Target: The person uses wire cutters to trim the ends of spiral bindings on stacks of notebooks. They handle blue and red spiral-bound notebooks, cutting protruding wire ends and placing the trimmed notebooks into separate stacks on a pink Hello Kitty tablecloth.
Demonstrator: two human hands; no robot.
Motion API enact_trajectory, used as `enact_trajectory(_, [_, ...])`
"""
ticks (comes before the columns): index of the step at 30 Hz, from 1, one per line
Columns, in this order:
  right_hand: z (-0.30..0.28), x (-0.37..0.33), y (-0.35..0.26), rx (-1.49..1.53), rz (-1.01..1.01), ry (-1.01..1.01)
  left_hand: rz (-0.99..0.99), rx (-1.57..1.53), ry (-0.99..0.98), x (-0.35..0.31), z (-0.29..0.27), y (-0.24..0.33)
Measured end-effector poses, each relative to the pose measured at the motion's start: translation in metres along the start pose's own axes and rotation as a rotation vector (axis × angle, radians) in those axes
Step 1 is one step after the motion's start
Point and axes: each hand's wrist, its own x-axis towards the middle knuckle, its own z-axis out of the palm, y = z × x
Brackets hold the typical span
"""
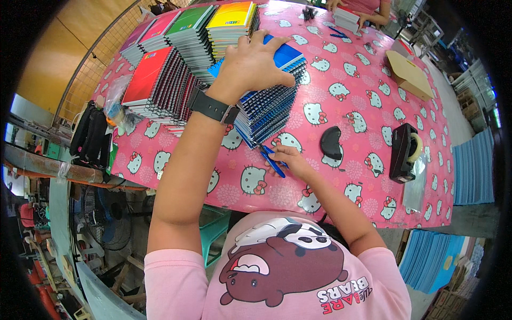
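- Pink shirt [288, 269] with a cartoon print: nearest the viewer, on the near side of the blue notebook stack [271, 109], the landmark throughout, which stands on the pink patterned surface [358, 166].
- Left hand [253, 64]: fingers spread wide, palm down over the top of the blue notebook stack, probably to steady it; contact beneath the palm is hidden.
- Right hand [285, 158]: closed around blue-handled pliers [270, 162], tips at the near lower corner of the blue notebook stack; the low grip apparently brings them level with that corner. Contact is too small to tell.
- Red notebook stack [146, 74]: left of the blue notebook stack; sorting by cover colour likely keeps kinds apart.
- Black tape dispenser [401, 152]: right of the blue notebook stack, well apart, perhaps leaving elbow room.
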Motion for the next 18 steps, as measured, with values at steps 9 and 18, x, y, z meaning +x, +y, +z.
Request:
enact_trajectory(9, [0.017, -0.011, -0.004, -1.059, -0.627, 0.39, -0.013, 0.006, -0.031, -0.001, -0.003, 0.002])
enact_trajectory(18, [0.019, -0.017, -0.006, -1.156, -0.674, 0.452, 0.0, 0.004, -0.009, 0.0, -0.001, 0.0])
